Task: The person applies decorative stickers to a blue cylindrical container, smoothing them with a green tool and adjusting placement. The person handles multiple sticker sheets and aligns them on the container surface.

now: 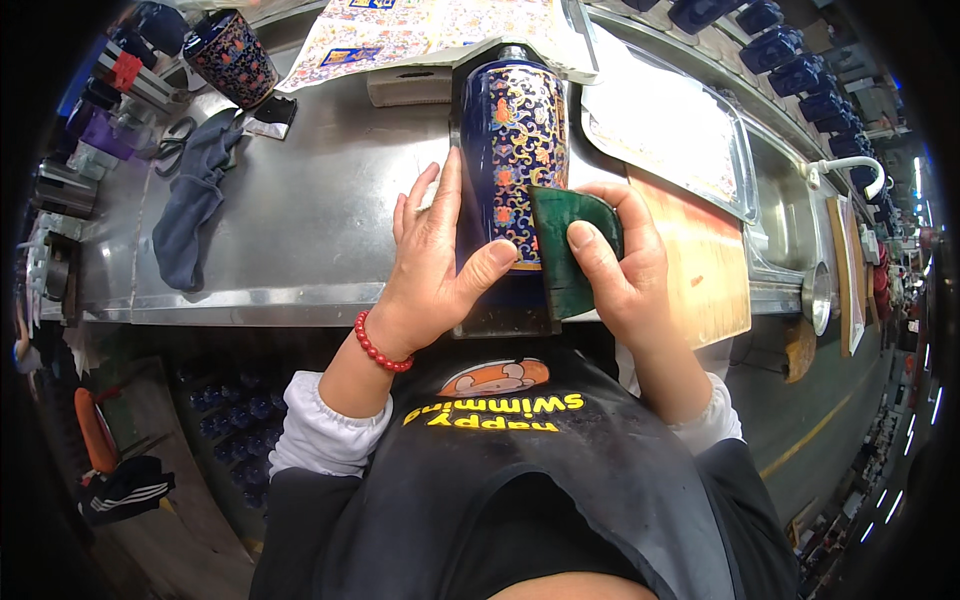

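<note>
A dark blue bottle-shaped vase [515,140] with colourful floral scrollwork lies in front of me, its narrow neck pointing away. My left hand [437,245] rests against its left side with the fingers stretched out and the thumb lying over the lower body. A red bead bracelet circles that wrist. Between the thumb and fingers of my right hand [625,255] is a green flat scraper [570,245], its straight edge against the vase's lower right side. Part of the vase's base is hidden behind the scraper and my left thumb.
Patterned decal sheets [400,35] lie beyond the vase. A wooden board [705,265] and a white sheet on a tray [665,120] are at right, near a sink [780,200]. At left are a dark cloth [195,210], scissors [173,145] and another decorated vase [232,60].
</note>
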A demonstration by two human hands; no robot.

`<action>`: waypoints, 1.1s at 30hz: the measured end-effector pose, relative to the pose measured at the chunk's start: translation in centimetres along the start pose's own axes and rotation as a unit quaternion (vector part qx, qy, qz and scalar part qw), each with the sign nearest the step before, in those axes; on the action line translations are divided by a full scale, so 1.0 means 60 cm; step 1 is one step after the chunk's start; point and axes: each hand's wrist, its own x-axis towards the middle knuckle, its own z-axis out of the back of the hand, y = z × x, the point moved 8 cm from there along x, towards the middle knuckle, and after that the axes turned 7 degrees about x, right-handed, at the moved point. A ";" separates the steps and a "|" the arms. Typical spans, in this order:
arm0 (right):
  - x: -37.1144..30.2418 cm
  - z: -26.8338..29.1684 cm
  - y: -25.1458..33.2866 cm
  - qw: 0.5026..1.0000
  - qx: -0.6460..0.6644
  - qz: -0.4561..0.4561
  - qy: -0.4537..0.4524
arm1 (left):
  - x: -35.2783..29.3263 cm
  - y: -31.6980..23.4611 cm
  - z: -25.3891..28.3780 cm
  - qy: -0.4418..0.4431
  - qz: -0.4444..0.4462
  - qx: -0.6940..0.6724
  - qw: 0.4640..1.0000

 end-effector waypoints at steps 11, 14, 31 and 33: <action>0.017 -0.048 0.072 0.981 -0.173 0.073 0.052 | 0.000 0.003 0.004 0.035 -0.032 -0.004 0.999; 0.032 -0.040 0.060 0.998 -0.051 -0.001 0.041 | -0.008 -0.008 0.006 0.046 -0.062 0.114 0.990; 0.091 -0.025 0.053 0.997 -0.057 0.001 -0.042 | 0.002 -0.042 0.035 -0.052 -0.098 0.217 0.970; 0.098 -0.032 0.059 0.995 -0.091 0.007 -0.039 | 0.002 -0.040 0.034 -0.048 -0.097 0.221 0.969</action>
